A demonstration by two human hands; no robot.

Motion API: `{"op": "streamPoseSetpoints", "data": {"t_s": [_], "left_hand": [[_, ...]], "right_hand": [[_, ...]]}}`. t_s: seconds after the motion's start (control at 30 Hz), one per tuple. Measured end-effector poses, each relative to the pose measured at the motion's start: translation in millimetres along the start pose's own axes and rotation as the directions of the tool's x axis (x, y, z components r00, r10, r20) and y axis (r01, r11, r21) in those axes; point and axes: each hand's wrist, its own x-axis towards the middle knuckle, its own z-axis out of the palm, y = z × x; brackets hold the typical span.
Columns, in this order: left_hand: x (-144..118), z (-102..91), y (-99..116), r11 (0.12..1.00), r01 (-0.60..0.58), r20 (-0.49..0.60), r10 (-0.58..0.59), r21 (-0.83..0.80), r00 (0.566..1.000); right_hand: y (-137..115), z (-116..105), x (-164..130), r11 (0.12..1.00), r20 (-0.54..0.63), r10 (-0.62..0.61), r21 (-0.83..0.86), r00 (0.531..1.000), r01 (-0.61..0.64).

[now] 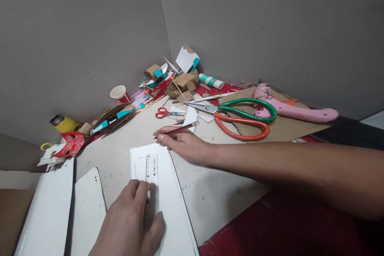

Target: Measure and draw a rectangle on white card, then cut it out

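My left hand (127, 218) presses and grips a clear plastic ruler (152, 164), its fingers over the lower half. The ruler lies lengthwise on a white sheet (172, 208), which looks like card or foam board, with thin pencil lines to the left of the ruler. My right hand (189, 144) pinches a dark pencil (181, 128) beside the sheet's far edge. The pencil's tip end points left and its back end sticks out to the right. The part of the ruler under my left hand is hidden.
Beyond my right hand lie big scissors with green and orange handles (249, 102), small red scissors (163, 113) and a pink glue gun (306, 112). Cardboard scraps (183, 84), a paper cup (120, 94) and a yellow bottle (66, 123) line the grey walls. White sheets (48, 212) lie left.
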Motion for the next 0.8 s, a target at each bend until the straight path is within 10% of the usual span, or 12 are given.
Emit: {"op": "streamPoseSetpoints", "data": {"t_s": [0.27, 0.5, 0.8], "left_hand": [[-6.7, 12.1, -12.3, 0.960, -0.118, -0.031, 0.130, 0.253, 0.991], [-16.0, 17.3, -17.8, 0.747, -0.293, -0.071, 0.413, 0.597, 0.908], [-7.3, 20.4, -29.6, 0.675, -0.276, -0.096, 0.458, 0.685, 0.884]], "right_hand": [[1.6, 0.4, 0.9, 1.000, -0.008, -0.006, -0.014, 1.000, 0.006], [-1.4, -1.5, 1.7, 0.998, -0.018, 0.000, -0.060, 1.000, -0.001], [-4.5, -4.0, 1.2, 0.987, -0.016, 0.014, -0.160, 1.000, -0.016]]}}
